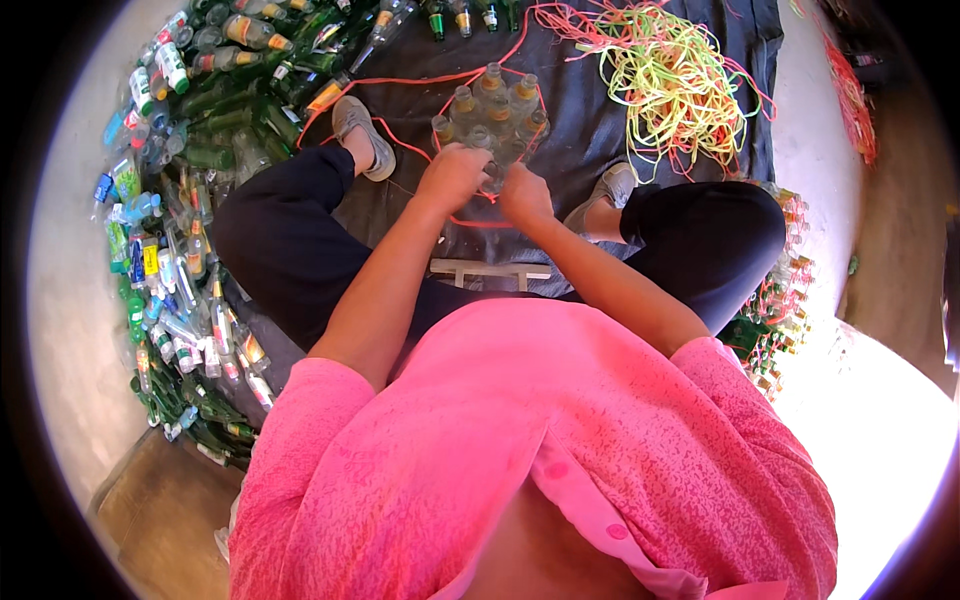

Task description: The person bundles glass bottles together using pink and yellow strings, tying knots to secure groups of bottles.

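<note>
Now angling inward, curling left hand (pixel 455 178) at seven o'clock and right hand (pixel 525 195) at five beside clear bottles (pixel 492 97), exact grips impossible to tell.

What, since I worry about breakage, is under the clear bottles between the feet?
The black sheet shows around the clear bottles, so it probably runs beneath. Whatever lies directly under their bases is covered from view.

Smooth glass bottles (pixel 492 95), glossy plastic strands (pixel 680 90), matt cloth shirt (pixel 450 420)
</note>
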`<state>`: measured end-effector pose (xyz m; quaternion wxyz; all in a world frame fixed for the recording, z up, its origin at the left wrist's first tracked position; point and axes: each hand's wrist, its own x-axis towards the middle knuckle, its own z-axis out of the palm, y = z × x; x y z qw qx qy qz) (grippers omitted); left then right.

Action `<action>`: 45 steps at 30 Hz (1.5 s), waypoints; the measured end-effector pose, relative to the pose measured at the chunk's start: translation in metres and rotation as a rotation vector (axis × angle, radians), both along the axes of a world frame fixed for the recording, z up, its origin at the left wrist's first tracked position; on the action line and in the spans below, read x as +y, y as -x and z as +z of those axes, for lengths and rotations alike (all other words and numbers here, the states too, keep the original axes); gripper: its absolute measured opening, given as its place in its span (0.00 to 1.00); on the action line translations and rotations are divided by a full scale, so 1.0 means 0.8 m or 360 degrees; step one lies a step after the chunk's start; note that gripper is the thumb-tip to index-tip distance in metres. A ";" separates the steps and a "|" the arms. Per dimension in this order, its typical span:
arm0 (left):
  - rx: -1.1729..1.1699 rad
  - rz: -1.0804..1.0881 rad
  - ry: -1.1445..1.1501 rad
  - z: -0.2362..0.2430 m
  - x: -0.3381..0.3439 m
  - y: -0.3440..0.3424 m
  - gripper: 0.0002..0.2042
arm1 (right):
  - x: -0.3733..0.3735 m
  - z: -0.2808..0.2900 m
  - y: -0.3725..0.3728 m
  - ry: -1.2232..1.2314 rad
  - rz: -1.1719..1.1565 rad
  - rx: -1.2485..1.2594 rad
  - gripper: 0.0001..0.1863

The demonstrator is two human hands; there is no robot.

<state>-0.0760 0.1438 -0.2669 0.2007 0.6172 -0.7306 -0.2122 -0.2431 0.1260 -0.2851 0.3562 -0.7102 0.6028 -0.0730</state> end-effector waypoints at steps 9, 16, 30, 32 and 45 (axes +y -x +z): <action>-0.0034 0.0066 0.0530 0.009 0.009 0.003 0.11 | -0.001 0.003 0.007 0.0028 0.0179 0.0089 0.09; -0.0478 0.0317 0.0248 0.026 0.027 0.024 0.11 | 0.007 0.007 0.006 0.0171 0.0292 0.0319 0.07; 0.0545 0.0877 -0.0132 -0.032 0.057 0.059 0.07 | 0.034 0.027 0.009 0.0229 0.0657 0.0418 0.07; 0.0643 0.0974 -0.0133 -0.042 0.060 0.061 0.08 | 0.035 0.030 0.010 0.0285 0.0748 0.0414 0.07; 0.2098 0.1513 -0.0491 -0.088 0.061 0.086 0.13 | 0.040 0.033 0.015 0.0442 0.1028 0.0494 0.08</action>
